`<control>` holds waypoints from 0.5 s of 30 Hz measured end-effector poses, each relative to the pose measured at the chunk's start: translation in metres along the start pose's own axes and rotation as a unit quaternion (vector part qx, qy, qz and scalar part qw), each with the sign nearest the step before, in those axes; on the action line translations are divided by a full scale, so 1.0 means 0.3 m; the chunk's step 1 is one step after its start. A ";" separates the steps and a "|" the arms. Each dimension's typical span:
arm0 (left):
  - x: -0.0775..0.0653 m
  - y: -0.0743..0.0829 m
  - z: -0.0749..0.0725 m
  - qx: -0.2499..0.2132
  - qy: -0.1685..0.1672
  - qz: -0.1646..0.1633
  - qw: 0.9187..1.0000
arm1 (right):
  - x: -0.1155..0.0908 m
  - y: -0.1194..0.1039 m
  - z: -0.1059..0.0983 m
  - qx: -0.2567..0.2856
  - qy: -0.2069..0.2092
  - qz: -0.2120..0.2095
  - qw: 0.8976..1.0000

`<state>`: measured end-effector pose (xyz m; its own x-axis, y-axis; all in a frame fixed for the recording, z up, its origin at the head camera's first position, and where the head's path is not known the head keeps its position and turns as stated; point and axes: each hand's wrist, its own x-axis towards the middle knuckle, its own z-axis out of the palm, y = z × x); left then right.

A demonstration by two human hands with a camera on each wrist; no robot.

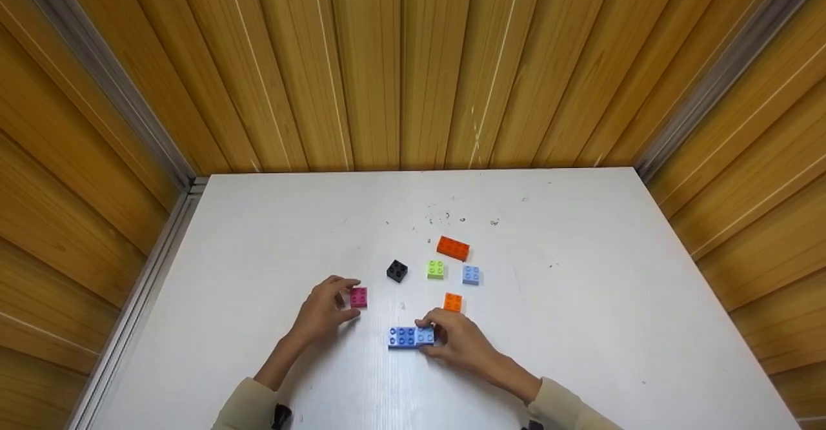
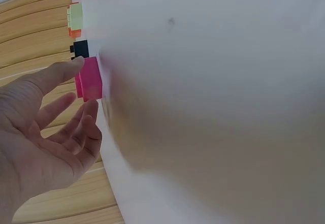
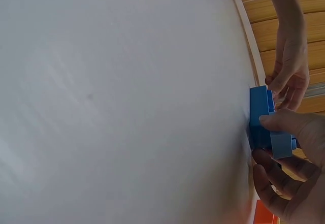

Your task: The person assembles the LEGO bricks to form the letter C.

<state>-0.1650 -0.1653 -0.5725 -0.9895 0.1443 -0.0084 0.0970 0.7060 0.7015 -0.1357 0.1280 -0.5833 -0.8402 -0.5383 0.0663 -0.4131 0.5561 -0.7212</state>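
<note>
A magenta toy building brick (image 1: 358, 297) lies on the table, my left hand (image 1: 321, 307) beside it. That hand's thumb and fingers spread around the brick without gripping it, and gaps show in the head view. In the left wrist view the thumb tip overlaps a corner of the magenta brick (image 2: 91, 79); contact is unclear. My right hand (image 1: 461, 339) pinches a light blue brick (image 1: 425, 335) seated on the right end of a longer blue brick (image 1: 401, 337). The right wrist view shows the thumb against the side of this pair, with the fingers curled opposite.
Beyond the hands lie a black brick (image 1: 397, 271), a lime green brick (image 1: 435, 270), another light blue brick (image 1: 471, 275) and a long red-orange brick (image 1: 453, 248). An orange brick (image 1: 453, 302) sits just behind the right hand. Wood-patterned walls (image 1: 400, 68) border the white table (image 1: 258, 223).
</note>
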 end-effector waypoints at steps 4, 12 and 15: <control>-0.007 -0.009 0.010 0.008 -0.004 0.008 1.000 | -0.003 0.002 0.005 0.006 -0.004 0.003 1.000; -0.009 0.001 0.005 0.011 0.002 0.042 0.999 | -0.008 0.007 0.006 0.007 -0.002 -0.002 1.000; -0.013 0.020 -0.001 0.006 0.004 0.068 0.998 | -0.009 0.008 0.004 0.000 0.002 -0.002 1.000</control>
<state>-0.1606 -0.1618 -0.5680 -0.9678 0.2344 0.0919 0.2319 0.6878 0.6879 -0.1339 0.1302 -0.5860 -0.8401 -0.5377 0.0722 -0.4166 0.5540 -0.7208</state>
